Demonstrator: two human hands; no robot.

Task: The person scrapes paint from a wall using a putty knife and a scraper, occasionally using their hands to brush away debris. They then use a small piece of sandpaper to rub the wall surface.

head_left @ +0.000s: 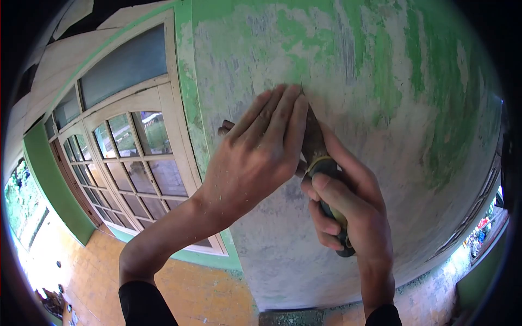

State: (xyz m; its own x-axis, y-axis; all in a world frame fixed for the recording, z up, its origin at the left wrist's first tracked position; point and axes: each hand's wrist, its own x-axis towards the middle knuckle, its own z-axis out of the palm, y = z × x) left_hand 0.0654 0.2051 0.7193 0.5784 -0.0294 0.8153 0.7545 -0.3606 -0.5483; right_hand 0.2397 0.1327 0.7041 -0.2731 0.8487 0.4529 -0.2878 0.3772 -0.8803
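Observation:
My right hand (353,201) is wrapped round the dark, yellow-marked handle (340,217) of a scraper, with the thumb along its top. The scraper's flat metal blade (312,136) points up against the wall (348,92), whose green paint is partly gone and shows grey-white patches. My left hand (261,136) lies with fingers stretched out beside and partly over the blade, its fingertips at the wall. That hand hides part of the blade and its edge. Small pale flecks dot the back of my left hand and forearm.
Left of the wall stands a white-framed door (147,157) with glass panes. Orange-yellow floor tiles (201,288) lie below. A dark green-speckled block (291,318) sits at the wall's foot. Cables or thin pipes (473,209) run along the right side.

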